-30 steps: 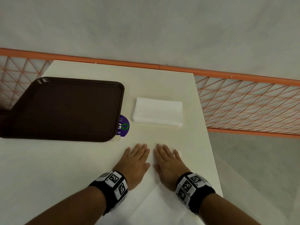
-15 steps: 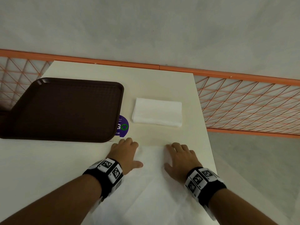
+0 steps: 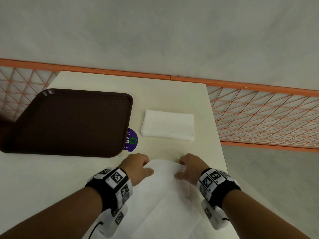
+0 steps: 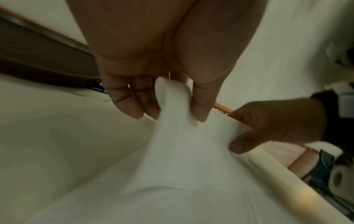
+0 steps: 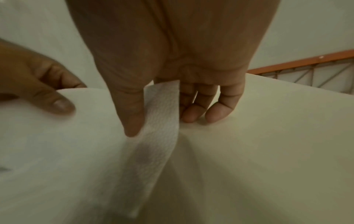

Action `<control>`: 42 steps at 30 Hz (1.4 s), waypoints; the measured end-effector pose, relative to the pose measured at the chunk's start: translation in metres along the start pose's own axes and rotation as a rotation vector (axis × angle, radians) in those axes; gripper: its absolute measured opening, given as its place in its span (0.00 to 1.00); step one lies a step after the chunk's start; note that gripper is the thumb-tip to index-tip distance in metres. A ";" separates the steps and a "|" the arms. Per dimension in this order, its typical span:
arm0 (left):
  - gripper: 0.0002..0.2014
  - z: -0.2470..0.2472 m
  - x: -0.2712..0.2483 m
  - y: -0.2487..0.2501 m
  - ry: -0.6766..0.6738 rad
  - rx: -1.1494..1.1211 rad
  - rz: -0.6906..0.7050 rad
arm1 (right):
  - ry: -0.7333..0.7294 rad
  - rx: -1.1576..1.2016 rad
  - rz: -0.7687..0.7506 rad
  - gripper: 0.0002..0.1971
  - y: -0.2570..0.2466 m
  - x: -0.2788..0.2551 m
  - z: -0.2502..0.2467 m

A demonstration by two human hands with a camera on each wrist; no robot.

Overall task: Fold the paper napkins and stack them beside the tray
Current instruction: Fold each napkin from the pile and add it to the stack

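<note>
Nearest us, a white napkin [image 3: 162,190] lies on the table [image 3: 43,178], its far edge lifted off the surface. Our left hand [image 3: 136,167] pinches that edge's left corner, thumb [image 4: 201,97] against curled fingers [image 4: 134,98], paper bunched between. Our right hand [image 3: 191,167] pinches the right corner, thumb [image 5: 132,112] on top, the fingertips [image 5: 216,112] of its outer fingers touching the table. Hands are apart, napkin spanning between them. Farther out, a purple sticker [image 3: 132,140] shows, partly under the brown tray [image 3: 69,119]. A folded stack [image 3: 168,125] sits on the table just right of the tray, not touching it. Orange mesh fence [image 3: 262,116] behind.
</note>
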State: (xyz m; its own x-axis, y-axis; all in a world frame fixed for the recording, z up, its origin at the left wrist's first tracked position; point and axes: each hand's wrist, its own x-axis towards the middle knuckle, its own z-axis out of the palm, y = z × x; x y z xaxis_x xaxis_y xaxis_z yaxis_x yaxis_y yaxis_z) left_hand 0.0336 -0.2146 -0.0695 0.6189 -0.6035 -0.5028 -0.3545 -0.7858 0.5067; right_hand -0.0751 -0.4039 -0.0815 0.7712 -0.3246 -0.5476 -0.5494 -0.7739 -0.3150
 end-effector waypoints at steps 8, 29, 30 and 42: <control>0.05 -0.017 0.001 -0.019 -0.036 -0.482 -0.024 | 0.080 0.899 0.004 0.03 0.026 -0.015 -0.012; 0.14 -0.076 0.141 0.020 0.462 -0.386 0.047 | 0.507 0.486 0.193 0.13 0.027 0.098 -0.088; 0.14 -0.076 0.147 0.020 0.454 -0.358 0.044 | 0.502 0.465 0.213 0.14 0.028 0.104 -0.089; 0.10 -0.071 0.179 0.014 0.464 -0.128 -0.038 | 0.448 0.366 0.345 0.15 0.036 0.123 -0.088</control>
State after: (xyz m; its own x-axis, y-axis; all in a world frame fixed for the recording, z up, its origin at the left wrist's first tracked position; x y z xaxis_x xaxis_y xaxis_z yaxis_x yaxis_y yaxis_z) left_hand 0.1888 -0.3240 -0.1029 0.8876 -0.4274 -0.1715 -0.2545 -0.7657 0.5907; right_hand 0.0285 -0.5192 -0.0920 0.5472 -0.7756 -0.3146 -0.8012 -0.3766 -0.4651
